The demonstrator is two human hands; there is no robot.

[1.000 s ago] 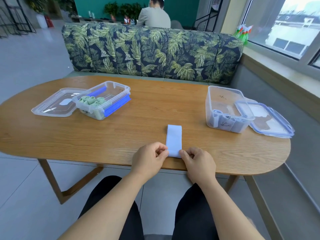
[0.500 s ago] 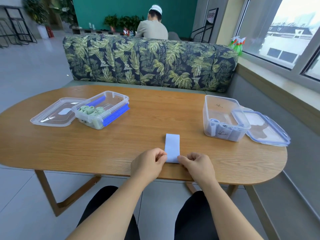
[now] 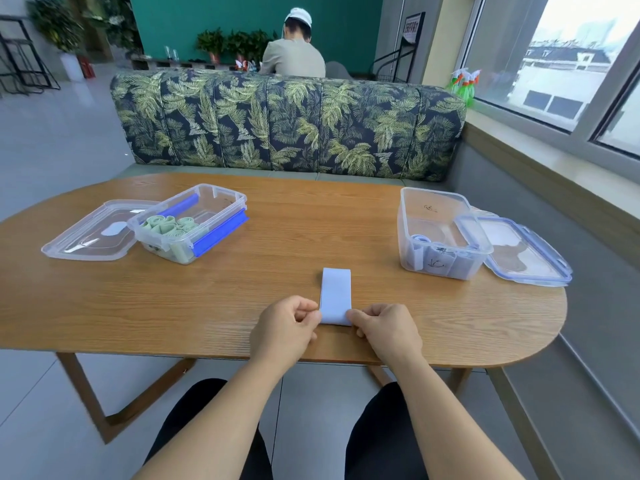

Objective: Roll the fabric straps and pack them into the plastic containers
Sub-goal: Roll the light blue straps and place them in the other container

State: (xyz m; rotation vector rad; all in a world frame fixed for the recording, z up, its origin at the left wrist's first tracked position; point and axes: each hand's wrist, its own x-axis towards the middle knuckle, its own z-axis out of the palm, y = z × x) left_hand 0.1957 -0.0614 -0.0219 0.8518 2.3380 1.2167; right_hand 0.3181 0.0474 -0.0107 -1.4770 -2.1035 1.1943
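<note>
A pale blue fabric strap (image 3: 335, 292) lies flat on the wooden table (image 3: 277, 271), its length running away from me. My left hand (image 3: 284, 327) pinches its near left corner and my right hand (image 3: 386, 329) pinches its near right corner. A clear plastic container with blue clips (image 3: 214, 202) stands at the left and holds several rolled green straps (image 3: 168, 226). At the right a second clear container (image 3: 433, 209) holds rolled pale blue straps (image 3: 440, 259).
A clear lid (image 3: 88, 233) lies left of the green container. A blue-rimmed lid (image 3: 523, 252) leans against the right container. A leaf-patterned sofa (image 3: 287, 123) stands behind the table, and a person sits beyond it. The table's near edge is just under my wrists.
The view has tilted up a little. Both hands stay on the strap's near end, and the strap has kept its place on the table.
</note>
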